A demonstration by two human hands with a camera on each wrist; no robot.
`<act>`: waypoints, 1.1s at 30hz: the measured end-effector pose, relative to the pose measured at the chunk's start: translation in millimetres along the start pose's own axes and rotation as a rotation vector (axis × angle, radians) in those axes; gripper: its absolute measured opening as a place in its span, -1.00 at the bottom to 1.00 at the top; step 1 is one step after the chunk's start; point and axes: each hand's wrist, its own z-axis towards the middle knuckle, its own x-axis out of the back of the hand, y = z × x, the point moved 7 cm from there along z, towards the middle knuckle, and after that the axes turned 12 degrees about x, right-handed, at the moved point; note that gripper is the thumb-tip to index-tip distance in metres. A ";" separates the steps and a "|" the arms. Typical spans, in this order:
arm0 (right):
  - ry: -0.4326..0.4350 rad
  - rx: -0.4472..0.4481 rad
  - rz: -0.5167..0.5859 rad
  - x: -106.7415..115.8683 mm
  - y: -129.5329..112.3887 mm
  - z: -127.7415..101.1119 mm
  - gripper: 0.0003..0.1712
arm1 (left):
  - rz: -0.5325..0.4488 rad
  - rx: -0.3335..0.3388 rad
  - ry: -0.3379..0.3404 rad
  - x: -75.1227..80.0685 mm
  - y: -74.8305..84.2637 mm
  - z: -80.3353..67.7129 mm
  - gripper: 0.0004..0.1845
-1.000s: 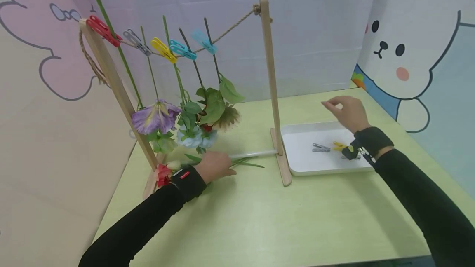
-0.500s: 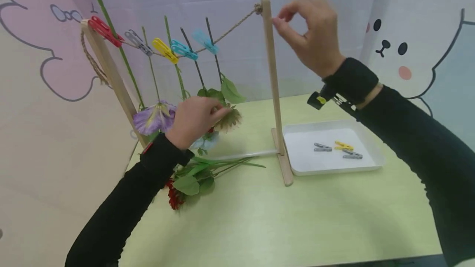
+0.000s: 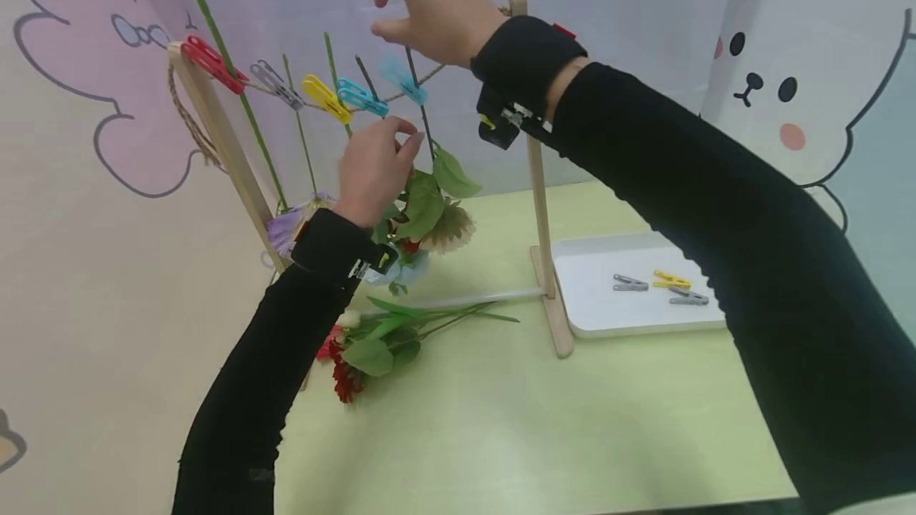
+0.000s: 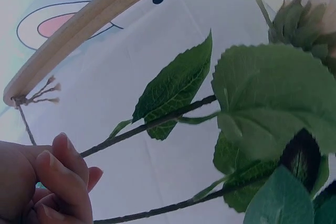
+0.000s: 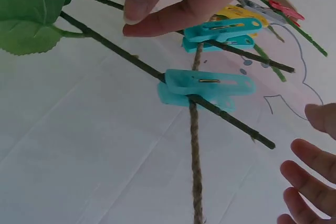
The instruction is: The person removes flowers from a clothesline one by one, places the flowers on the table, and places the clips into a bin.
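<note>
Nearly upright, dark stem (image 5: 143, 67), clipped; tip just below right hand (image 3: 445, 8), fingers spread; left hand (image 3: 376, 172) beside lower length, grip unclear.

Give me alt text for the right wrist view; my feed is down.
Two turquoise clips pin dark stems to a rope. The left hand shows at the top, overlapping one stem; the right hand, fingers apart, is at the right edge. Behind are a yellow clip, gray clip and red clip.
</note>
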 end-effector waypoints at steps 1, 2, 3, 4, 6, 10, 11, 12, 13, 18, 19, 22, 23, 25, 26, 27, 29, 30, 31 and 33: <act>-0.049 -0.003 -0.011 -5.9 -0.9 3.3 -0.51 | -0.034 0.023 -0.028 -2.6 0.1 1.0 -0.62; -0.094 -0.001 -0.027 -11.3 -1.8 5.9 -0.49 | -0.068 0.039 -0.049 -5.3 0.0 2.3 -0.62; -0.139 -0.004 -0.044 -16.4 -2.4 7.5 -0.47 | -0.098 0.046 -0.067 -8.5 -0.7 3.8 -0.61; -0.178 -0.004 -0.063 -20.6 -2.9 8.5 -0.46 | -0.127 0.053 -0.084 -10.8 -1.2 4.8 -0.61; -0.250 -0.015 -0.076 -28.8 -3.1 8.9 -0.43 | -0.170 0.059 -0.102 -14.9 -2.2 6.3 -0.62; -0.284 -0.014 -0.050 -37.1 -3.9 8.0 -0.47 | -0.205 0.057 -0.084 -17.6 -4.1 6.7 -0.67; -0.282 -0.014 -0.040 -38.5 -4.1 7.6 -0.48 | -0.205 0.055 -0.075 -17.9 -4.3 6.6 -0.68; -0.273 -0.015 -0.026 -39.4 -4.2 7.1 -0.50 | -0.200 0.051 -0.066 -18.1 -4.3 6.6 -0.69; -0.262 -0.017 -0.016 -40.1 -4.2 6.6 -0.51 | -0.199 0.050 -0.057 -18.1 -4.0 6.4 -0.70; -0.227 -0.049 0.019 -42.3 -3.3 4.6 -0.53 | -0.180 0.049 -0.030 -17.4 -2.1 3.8 -0.70; -0.227 -0.056 0.021 -42.7 -3.3 4.1 -0.54 | -0.181 0.049 -0.027 -16.9 -1.8 3.1 -0.70; -0.213 -0.068 0.025 -41.7 -4.3 3.4 -0.55 | -0.181 0.046 -0.022 -16.3 -1.7 2.3 -0.70; -0.207 -0.070 0.024 -41.0 -5.0 3.2 -0.55 | -0.184 0.041 -0.021 -15.9 -1.5 2.1 -0.70; -0.181 -0.075 0.023 -39.1 -6.4 2.9 -0.56 | -0.188 0.032 -0.016 -15.1 -1.4 1.9 -0.71; -0.164 -0.079 0.020 -38.0 -6.9 3.0 -0.57 | -0.187 0.027 -0.015 -14.9 -1.3 1.5 -0.71; -0.151 -0.085 0.015 -37.1 -7.4 3.1 -0.56 | -0.190 0.022 -0.015 -14.8 -1.3 1.3 -0.71; -0.120 -0.099 0.015 -35.6 -7.8 3.5 -0.56 | -0.189 0.011 -0.018 -15.5 -1.2 0.4 -0.72; -0.100 -0.108 0.019 -34.7 -7.7 3.8 -0.56 | -0.186 0.005 -0.020 -16.1 -1.2 -0.1 -0.72; -0.078 -0.116 0.027 -33.6 -7.5 4.2 -0.56 | -0.183 0.002 -0.025 -17.0 -1.2 -0.7 -0.72; -0.034 -0.132 0.042 -31.7 -6.3 4.9 -0.56 | -0.175 -0.008 -0.030 -18.9 -1.1 -1.8 -0.71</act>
